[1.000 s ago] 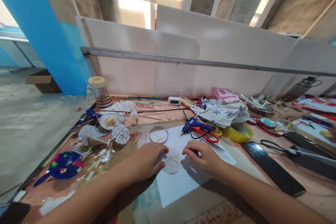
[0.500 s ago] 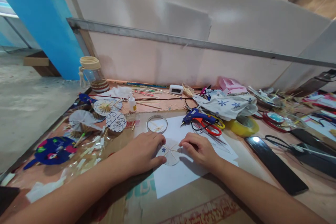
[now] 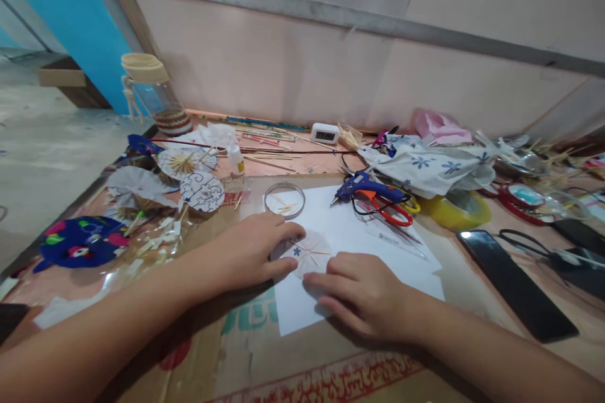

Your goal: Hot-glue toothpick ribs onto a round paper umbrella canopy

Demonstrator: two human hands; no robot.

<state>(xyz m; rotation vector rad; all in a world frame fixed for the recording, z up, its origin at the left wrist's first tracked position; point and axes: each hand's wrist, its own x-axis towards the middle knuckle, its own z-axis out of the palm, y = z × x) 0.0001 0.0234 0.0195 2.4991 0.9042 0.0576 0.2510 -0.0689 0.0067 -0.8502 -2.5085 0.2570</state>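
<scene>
A round white fabric disc (image 3: 302, 269) with a small blue flower and thin wooden sticks laid out like spokes lies on white paper (image 3: 297, 318). At its left edge rests my left hand (image 3: 265, 242), thumb and fingers spread apart. My right hand (image 3: 362, 293) is at the lower right of the disc, index finger stretched to its edge, thumb apart and the other fingers loosely bent. Neither hand grasps anything visible. Just behind the disc sits a clear round dish or ring (image 3: 284, 200) with short sticks inside its outline.
Behind the paper on the right lie a blue glue gun (image 3: 362, 187), red-handled scissors (image 3: 390, 211), yellow tape (image 3: 456, 209) and flowered cloth (image 3: 425, 167). A phone (image 3: 515, 283) lies right. Small fabric fans (image 3: 202, 191), a glue bottle (image 3: 235, 159) and a glass jar (image 3: 158, 97) stand left.
My right hand has moved from the disc's right side to its lower edge, with its index finger extended. My left hand stays at the left edge. The camera view has tilted downward.
</scene>
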